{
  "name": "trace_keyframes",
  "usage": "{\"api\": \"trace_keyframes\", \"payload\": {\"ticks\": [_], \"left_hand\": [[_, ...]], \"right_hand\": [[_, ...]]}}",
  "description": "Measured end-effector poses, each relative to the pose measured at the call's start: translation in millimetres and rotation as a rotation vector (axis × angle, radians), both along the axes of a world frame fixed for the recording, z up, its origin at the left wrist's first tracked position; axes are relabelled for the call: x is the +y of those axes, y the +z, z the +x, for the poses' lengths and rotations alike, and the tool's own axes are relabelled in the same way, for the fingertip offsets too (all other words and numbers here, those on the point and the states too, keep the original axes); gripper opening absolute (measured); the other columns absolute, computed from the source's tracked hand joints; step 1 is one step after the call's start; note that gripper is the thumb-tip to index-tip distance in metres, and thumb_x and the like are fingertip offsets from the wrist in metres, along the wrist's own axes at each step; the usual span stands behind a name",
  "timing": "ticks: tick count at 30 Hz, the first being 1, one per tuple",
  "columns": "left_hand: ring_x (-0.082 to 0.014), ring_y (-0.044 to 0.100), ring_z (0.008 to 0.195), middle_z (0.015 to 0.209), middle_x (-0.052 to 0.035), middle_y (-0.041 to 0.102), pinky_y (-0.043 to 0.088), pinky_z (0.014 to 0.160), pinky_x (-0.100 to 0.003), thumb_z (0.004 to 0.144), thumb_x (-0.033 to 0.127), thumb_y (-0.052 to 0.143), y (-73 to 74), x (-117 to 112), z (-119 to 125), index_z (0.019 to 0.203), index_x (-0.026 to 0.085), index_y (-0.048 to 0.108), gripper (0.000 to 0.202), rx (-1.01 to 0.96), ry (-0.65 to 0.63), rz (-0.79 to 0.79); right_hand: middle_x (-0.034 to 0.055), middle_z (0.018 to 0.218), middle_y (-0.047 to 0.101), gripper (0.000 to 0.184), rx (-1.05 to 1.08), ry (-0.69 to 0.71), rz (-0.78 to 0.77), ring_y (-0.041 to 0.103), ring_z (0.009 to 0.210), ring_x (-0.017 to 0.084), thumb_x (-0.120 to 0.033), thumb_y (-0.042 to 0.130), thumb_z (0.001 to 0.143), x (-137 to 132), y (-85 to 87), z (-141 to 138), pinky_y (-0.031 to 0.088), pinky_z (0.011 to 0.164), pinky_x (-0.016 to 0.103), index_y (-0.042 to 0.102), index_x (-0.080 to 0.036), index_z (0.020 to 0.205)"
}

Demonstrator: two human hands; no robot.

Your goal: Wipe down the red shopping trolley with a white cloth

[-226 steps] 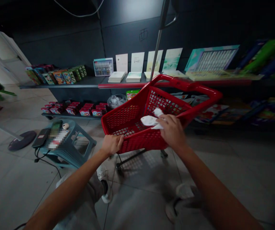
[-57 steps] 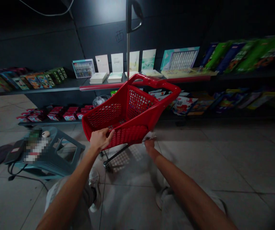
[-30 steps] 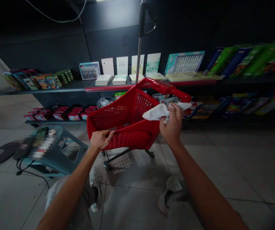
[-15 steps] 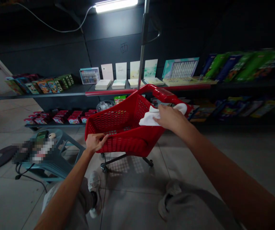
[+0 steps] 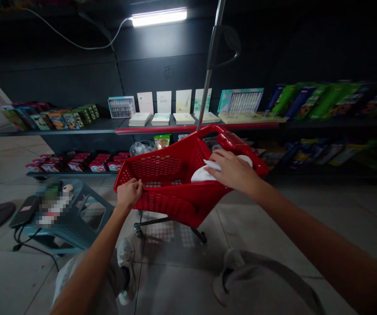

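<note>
In front of me stands a red plastic shopping cart [image 5: 171,203] on dark legs with casters. My left hand [image 5: 129,192] is closed around the cart's rim at its left end. A white cloth [image 5: 203,175] lies over the near rim toward the handle end. On top of it rests my right hand [image 5: 232,169], fingers curled and pressing the cloth against the cart; part of the cloth is hidden under the palm. The red handle [image 5: 232,142] rises just beyond that hand.
Behind the cart runs a dark shelf [image 5: 106,126] with books [image 5: 170,118], small boxes and green and blue bags [image 5: 319,100]. Red packs [image 5: 79,162] fill the lower shelf. A grey-blue stool [image 5: 76,218] with a cable stands at left. A metal pole [image 5: 204,94] rises behind the cart.
My right hand has flattened onto the cloth and its fingers have moved a little. My left fingers have curled more tightly around the rim. The view has shifted slightly.
</note>
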State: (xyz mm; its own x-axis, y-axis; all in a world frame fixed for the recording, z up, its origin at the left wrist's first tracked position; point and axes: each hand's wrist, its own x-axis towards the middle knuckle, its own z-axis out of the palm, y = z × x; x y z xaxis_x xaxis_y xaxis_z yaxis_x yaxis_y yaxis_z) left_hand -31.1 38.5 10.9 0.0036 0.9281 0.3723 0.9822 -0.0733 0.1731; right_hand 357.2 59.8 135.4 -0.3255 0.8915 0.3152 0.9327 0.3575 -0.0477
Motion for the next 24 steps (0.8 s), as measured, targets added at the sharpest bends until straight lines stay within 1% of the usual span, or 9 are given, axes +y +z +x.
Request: {"api": "trace_keyframes", "payload": {"ticks": [2,3,6,7,9,13,16,20,24], "left_hand": [[-0.021,0.07,0.089,0.101,-0.0107,0.078,0.042,0.069,-0.031,0.107,0.043,0.033,4.8,-7.4,17.9,0.081,0.02,0.076,0.056,-0.043,-0.011,0.081],[-0.0209,0.07,0.096,0.108,-0.0105,0.077,0.046,0.075,-0.031,0.108,0.042,0.033,7.5,-12.3,29.1,0.087,0.02,0.076,0.052,-0.08,-0.068,0.121],[-0.0207,0.065,0.115,0.122,-0.0101,0.073,0.048,0.097,-0.034,0.108,0.036,0.037,14.2,-26.6,67.0,0.107,0.021,0.074,0.04,-0.154,-0.366,0.162],[-0.021,0.065,0.116,0.123,-0.0101,0.073,0.048,0.1,-0.035,0.108,0.035,0.038,15.3,-29.6,79.2,0.113,0.022,0.072,0.037,-0.155,-0.442,0.148],[-0.0221,0.067,0.108,0.117,-0.0099,0.074,0.048,0.096,-0.037,0.108,0.038,0.041,15.6,-31.4,98.6,0.117,0.022,0.07,0.034,-0.128,-0.49,0.097],[-0.0192,0.066,0.082,0.088,-0.007,0.074,0.042,0.075,-0.033,0.111,0.043,0.027,10.0,-21.0,112.0,0.085,0.022,0.068,0.053,-0.169,-0.341,0.033],[-0.018,0.063,0.073,0.079,-0.0061,0.072,0.036,0.068,-0.032,0.11,0.045,0.025,2.0,-11.1,107.8,0.075,0.022,0.063,0.057,-0.189,-0.227,0.066],[-0.0177,0.064,0.073,0.076,-0.0059,0.073,0.036,0.07,-0.031,0.108,0.045,0.028,-6.8,-4.2,96.8,0.07,0.021,0.061,0.056,-0.21,-0.178,0.146],[-0.0173,0.061,0.068,0.066,-0.0051,0.067,0.035,0.068,-0.031,0.106,0.049,0.03,-7.9,-0.7,81.7,0.06,0.021,0.054,0.059,-0.225,-0.135,0.156]], "right_hand": [[0.0156,0.143,0.061,0.039,-0.017,0.033,0.046,0.061,0.124,0.032,-0.045,0.055,0.1,-23.3,2.7,-0.7,0.052,0.098,0.042,0.068,-0.018,0.125],[0.0155,0.145,0.06,0.042,-0.03,0.052,0.04,0.061,0.125,0.033,-0.046,0.055,0.1,-33.2,2.6,0.5,0.052,0.099,0.045,0.067,-0.019,0.13],[0.0123,0.15,0.059,0.047,-0.05,0.156,-0.075,0.061,0.129,0.033,-0.042,0.056,0.099,-49.0,-2.3,10.0,0.052,0.105,0.048,0.063,-0.024,0.141],[0.0108,0.151,0.059,0.048,-0.045,0.201,-0.118,0.06,0.133,0.032,-0.039,0.055,0.098,-49.0,-3.8,14.3,0.051,0.108,0.049,0.063,-0.025,0.143],[0.0084,0.15,0.06,0.048,-0.02,0.283,-0.195,0.056,0.139,0.03,-0.035,0.057,0.097,-42.6,-3.8,23.1,0.047,0.115,0.047,0.064,-0.026,0.143],[0.0076,0.14,0.069,0.048,0.044,0.364,-0.393,0.062,0.133,0.029,-0.041,0.066,0.09,-22.3,11.4,38.6,0.046,0.117,0.043,0.071,-0.024,0.135],[0.0091,0.135,0.071,0.048,0.107,0.371,-0.489,0.067,0.125,0.029,-0.047,0.064,0.091,-15.3,26.3,43.3,0.05,0.111,0.041,0.075,-0.02,0.128],[0.0088,0.127,0.075,0.04,0.065,0.43,-0.517,0.069,0.117,0.028,-0.045,0.066,0.089,-10.5,34.2,31.4,0.051,0.107,0.037,0.079,-0.02,0.118],[0.0067,0.116,0.078,0.027,0.002,0.399,-0.446,0.072,0.106,0.025,-0.028,0.069,0.084,12.0,28.7,8.8,0.052,0.098,0.031,0.081,-0.022,0.107]]}}
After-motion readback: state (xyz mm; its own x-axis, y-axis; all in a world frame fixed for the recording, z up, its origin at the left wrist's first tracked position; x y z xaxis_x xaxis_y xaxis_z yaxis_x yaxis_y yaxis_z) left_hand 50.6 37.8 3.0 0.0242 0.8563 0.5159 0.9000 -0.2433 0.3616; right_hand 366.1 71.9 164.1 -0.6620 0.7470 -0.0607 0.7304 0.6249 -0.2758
